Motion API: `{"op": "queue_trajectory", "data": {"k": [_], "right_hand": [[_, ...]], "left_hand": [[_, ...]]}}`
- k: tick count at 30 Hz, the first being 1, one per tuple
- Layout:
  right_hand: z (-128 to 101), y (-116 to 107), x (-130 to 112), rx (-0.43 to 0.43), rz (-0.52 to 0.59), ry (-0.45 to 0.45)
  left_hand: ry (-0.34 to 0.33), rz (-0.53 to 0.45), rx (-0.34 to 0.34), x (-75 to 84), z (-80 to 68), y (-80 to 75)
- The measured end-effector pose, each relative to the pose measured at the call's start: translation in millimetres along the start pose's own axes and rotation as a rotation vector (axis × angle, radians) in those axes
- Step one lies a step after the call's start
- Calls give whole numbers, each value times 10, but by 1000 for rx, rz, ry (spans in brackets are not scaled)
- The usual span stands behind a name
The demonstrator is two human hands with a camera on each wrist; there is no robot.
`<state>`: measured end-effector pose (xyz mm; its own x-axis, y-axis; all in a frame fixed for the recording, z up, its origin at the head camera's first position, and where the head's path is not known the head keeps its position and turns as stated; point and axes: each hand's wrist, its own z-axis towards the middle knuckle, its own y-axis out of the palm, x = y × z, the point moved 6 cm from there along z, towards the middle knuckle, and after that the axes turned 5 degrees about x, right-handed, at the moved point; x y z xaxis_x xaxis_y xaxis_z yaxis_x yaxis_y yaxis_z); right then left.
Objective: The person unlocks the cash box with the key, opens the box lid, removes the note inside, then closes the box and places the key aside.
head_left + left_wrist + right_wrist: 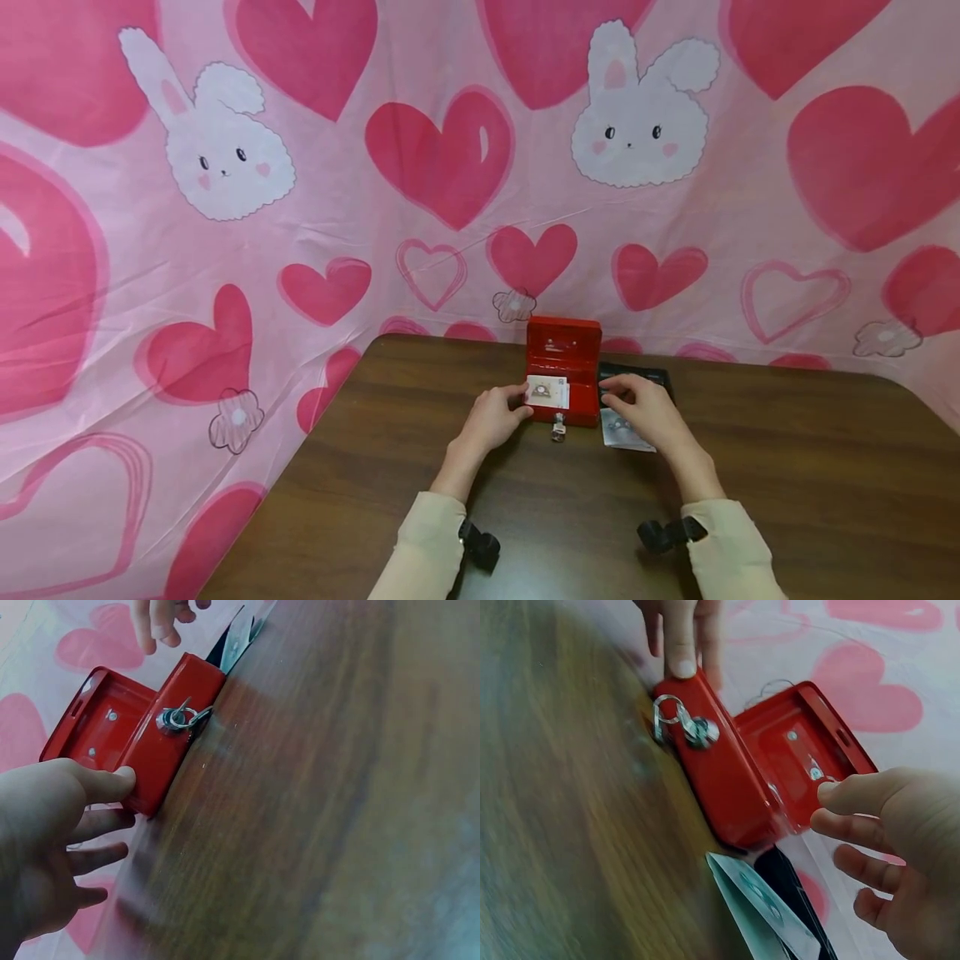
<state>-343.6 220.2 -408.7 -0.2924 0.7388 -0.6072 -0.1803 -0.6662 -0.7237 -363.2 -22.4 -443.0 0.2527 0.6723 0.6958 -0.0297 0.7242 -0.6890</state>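
Open red box, both hands at its sides – tip and spill risk

Red box (563, 371) sits on the tabletop (750, 483) near the far edge, lid up, key (178, 718) with ring hanging from the front lock. A pale card or tray (547, 392) shows inside the box; can't tell which

Left hand (491, 417) at the box's left end: thumb (105, 784) pressed on the red wall, other fingers straight and spread, gripping nothing. Right hand (645, 408) hovers at the right end, over the leaflet (761, 904) and a black pouch (637, 377) lying just beside the box; fingers loosely bent, holding nothing, thumb close to the lid's edge, contact unclear

Risks, judged from this:
- Only a thumb steadies the box; a push from one side could slide it on the smooth wood or skew it toward the back edge
- Upright lid could drop on fingers if knocked by the right hand
- Dangling key could catch on the tabletop if the box is dragged forward
- Leaflet under the right hand may get creased or swept away
- Wrist views are blurred, so exact contact is uncertain
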Motion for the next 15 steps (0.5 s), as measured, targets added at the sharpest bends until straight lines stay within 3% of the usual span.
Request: {"op": "queue_trajectory", "data": {"k": [15], "right_hand": [[107,294,-95,-38,14,-19]], "left_hand": [[28,12,26,1,-33,-8]]}}
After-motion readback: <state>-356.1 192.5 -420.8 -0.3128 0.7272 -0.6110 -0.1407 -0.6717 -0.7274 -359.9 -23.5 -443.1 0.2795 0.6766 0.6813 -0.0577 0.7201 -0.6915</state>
